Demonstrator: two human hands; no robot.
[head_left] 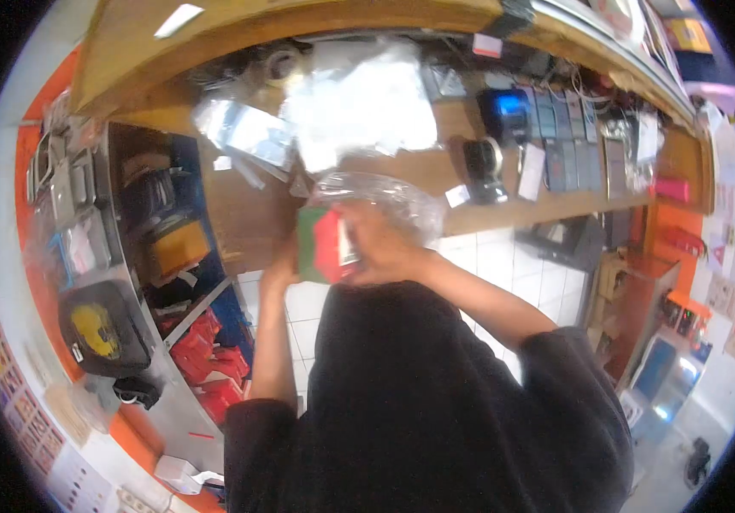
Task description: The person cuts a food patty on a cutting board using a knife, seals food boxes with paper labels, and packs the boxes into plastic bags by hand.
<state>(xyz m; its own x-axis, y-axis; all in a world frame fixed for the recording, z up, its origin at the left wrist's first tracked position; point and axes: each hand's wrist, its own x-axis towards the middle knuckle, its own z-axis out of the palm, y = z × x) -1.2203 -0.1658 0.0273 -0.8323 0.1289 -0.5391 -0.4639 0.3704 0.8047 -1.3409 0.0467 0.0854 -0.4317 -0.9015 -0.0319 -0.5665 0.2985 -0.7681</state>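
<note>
A small red and green box (pixel 325 246) is held in front of my chest, blurred by motion. My left hand (pixel 282 263) grips its green side, with the fingers mostly hidden behind it. On the red side, my right hand (pixel 382 244) is closed around the box near a pale printed edge. Just beyond my hands, a crumpled clear plastic bag (pixel 406 195) lies at the wooden table's (pixel 252 209) front edge. Whether the bag touches my right hand I cannot tell.
White plastic packages (pixel 359 107) are piled at the back of the table. Several phones (pixel 562 162) lie to the right, near a dark round-topped object (pixel 485 167). A shelf (pixel 158 197) at left holds red packets (pixel 205 355). A black backpack (pixel 104 327) stands beside it.
</note>
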